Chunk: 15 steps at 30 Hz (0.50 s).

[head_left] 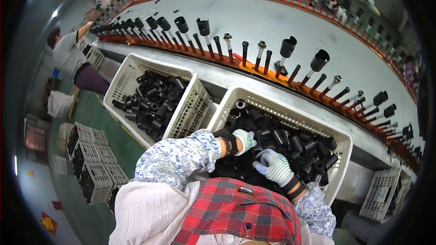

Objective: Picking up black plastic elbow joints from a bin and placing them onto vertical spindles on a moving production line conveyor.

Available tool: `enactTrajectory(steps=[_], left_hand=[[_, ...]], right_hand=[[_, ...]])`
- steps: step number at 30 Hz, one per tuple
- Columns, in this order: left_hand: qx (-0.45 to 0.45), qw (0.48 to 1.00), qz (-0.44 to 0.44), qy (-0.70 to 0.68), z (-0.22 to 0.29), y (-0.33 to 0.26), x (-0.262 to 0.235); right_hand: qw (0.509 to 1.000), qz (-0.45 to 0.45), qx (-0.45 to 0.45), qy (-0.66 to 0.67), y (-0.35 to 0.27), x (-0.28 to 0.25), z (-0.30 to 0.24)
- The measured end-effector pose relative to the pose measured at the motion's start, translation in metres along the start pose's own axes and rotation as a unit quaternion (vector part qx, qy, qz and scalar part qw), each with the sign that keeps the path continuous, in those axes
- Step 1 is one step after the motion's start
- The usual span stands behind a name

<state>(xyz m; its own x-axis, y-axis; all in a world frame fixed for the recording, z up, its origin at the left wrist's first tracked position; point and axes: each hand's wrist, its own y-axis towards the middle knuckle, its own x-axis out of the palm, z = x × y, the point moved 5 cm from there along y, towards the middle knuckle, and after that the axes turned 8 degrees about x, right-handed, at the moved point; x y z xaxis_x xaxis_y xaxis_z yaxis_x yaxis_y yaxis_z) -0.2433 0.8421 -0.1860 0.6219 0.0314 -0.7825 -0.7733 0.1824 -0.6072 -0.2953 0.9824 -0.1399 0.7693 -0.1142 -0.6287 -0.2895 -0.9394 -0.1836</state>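
Both hands are down inside a white plastic crate (338, 138) heaped with short black tubes (295, 147). The left hand (244, 139), in a pale knit glove with a black wrist strap, has its fingers curled into the pile near the crate's left end — whether it has hold of a tube cannot be told, since the fingertips are buried among the parts. The right hand (274, 167), gloved in white and blue, lies just beside the left, fingers bent and pressed on the tubes; its grip cannot be made out either. The tubes lie all around and beyond both hands, filling the crate toward its far right corner.

To the left of the left hand stands a second white crate (122, 79) holding more black tubes. Beyond both hands runs a curved conveyor (254, 22) edged with an orange rail of upright pegs (245, 53) — some pegs carry black tubes (287, 46), others stand bare. Far left, another person (70, 54) in a striped shirt bends at the line, and another stands at the far side.
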Motion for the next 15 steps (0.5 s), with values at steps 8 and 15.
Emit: enactTrajectory(steps=[8, 15], left_hand=[[0.119, 0.943, 0.251, -0.181, 0.013, -0.022, -0.118], [-0.062, 0.717, 0.632, -0.287, -0.167, -0.085, -0.233]], right_hand=[[0.964, 0.206, 0.050, 0.162, -0.034, -0.091, 0.055], [0.935, 0.322, 0.023, 0.146, -0.072, -0.163, 0.094]])
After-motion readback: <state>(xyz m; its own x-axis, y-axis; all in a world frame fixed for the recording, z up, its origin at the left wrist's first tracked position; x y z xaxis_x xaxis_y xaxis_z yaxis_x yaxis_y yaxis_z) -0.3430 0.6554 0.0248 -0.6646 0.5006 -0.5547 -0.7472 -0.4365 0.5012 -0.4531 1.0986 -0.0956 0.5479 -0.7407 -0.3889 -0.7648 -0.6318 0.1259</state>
